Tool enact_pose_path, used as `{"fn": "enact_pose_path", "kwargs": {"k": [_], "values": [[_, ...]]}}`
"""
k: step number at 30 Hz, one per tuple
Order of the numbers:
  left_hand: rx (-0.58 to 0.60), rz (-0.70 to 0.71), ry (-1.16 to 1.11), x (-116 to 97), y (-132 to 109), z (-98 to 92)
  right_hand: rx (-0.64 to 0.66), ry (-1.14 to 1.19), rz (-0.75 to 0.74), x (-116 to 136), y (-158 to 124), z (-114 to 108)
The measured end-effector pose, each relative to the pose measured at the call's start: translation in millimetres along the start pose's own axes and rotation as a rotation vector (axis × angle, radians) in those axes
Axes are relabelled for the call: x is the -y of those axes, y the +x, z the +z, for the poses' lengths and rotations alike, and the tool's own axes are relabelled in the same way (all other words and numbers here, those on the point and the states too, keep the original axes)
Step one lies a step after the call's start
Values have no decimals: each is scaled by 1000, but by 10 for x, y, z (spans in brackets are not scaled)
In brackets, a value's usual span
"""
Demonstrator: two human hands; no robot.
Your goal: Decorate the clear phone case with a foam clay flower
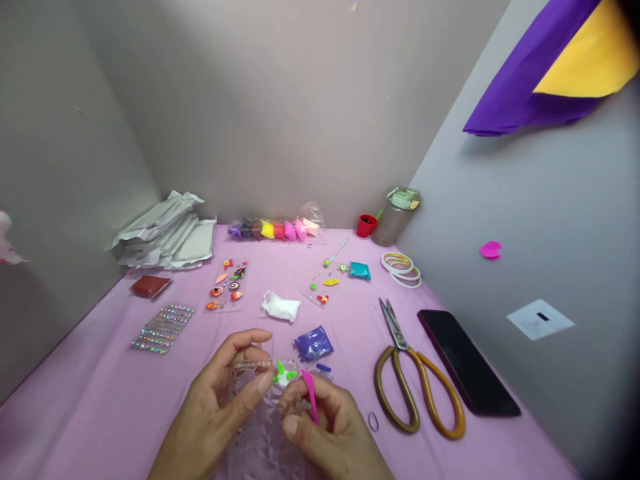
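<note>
Near the table's front edge, my left hand (225, 393) grips the left side of a clear, textured phone case (265, 433). At the case's top edge sits a small green and white clay piece (283, 375), with my left thumb beside it. My right hand (327, 420) is closed around a flat pink plastic clay tool (311, 393), its wide end pointing up. The right fingertips also touch the right side of the case. Just beyond lies a packet of blue clay (314, 344), with a small blue clay strip (324, 367) near it.
Large scissors (400, 340) and a black phone (467, 363) lie to the right. Behind are white clay (281, 307), two decorated clear cases (227, 287), tape rolls (400, 263), a bottle (397, 217) and wrapped colored clay (275, 230). Rhinestones (164, 328) and white packets (165, 233) stand left.
</note>
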State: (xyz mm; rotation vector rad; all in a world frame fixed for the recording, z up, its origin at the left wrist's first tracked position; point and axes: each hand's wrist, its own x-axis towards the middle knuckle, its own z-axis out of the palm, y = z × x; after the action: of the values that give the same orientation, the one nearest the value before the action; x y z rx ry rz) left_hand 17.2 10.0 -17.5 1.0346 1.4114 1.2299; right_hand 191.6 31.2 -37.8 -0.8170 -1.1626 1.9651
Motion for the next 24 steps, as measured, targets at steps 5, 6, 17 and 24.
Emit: {"fn": "enact_pose_path", "kwargs": {"k": [5,6,17,24], "values": [[-1,2,2,26,11,-6,10,-25,-2,25,0,5],[3,0,3,32,11,-9,8,-25,0,32,0,7],[-20,-52,-28,-68,-24,33,-17,-4,20,57,27,40],[9,-52,-13,-24,-20,0,-7,-22,29,66,23,49]]}}
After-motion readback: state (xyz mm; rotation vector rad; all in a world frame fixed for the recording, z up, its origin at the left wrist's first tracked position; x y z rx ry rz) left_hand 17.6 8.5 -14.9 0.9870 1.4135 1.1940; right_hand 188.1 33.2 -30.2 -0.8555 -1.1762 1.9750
